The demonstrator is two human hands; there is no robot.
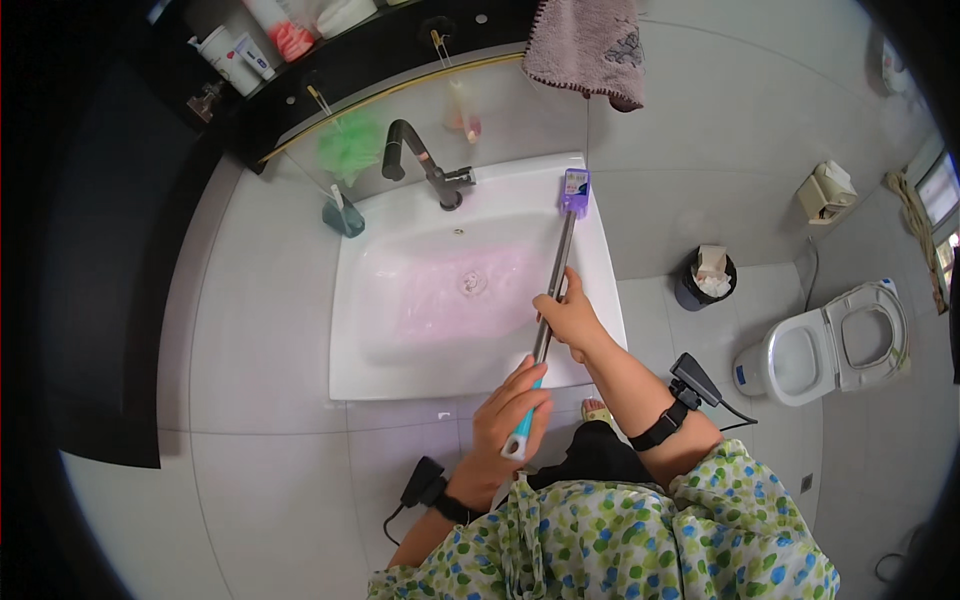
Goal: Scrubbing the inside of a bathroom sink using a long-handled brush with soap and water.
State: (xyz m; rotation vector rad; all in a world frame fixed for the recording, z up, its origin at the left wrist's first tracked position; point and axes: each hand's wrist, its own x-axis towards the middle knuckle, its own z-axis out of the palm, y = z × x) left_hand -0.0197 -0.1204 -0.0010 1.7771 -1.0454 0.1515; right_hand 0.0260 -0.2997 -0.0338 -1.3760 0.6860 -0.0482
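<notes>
A long-handled cleaning brush (pixel 557 268) slants over the right side of the white sink (pixel 345 330). It has a grey metal shaft, a purple head with a label and a teal grip with a hanging hole; any bristles are hidden. The head rests by the sink's back right corner. My left hand (pixel 508 415) is closed round the teal grip at the near end, just off the sink's front rim. Farther up, my right hand (pixel 575 318) is closed on the middle of the shaft. Pinkish water lies in the basin round the drain (pixel 472 283).
A dark faucet (pixel 420 165) stands behind the basin. On the left rim is a teal holder (pixel 343 217); a green bath puff (pixel 350 145) hangs behind. A towel (pixel 590 45) hangs above. To the right are a bin (pixel 690 292) and an open toilet (pixel 800 360).
</notes>
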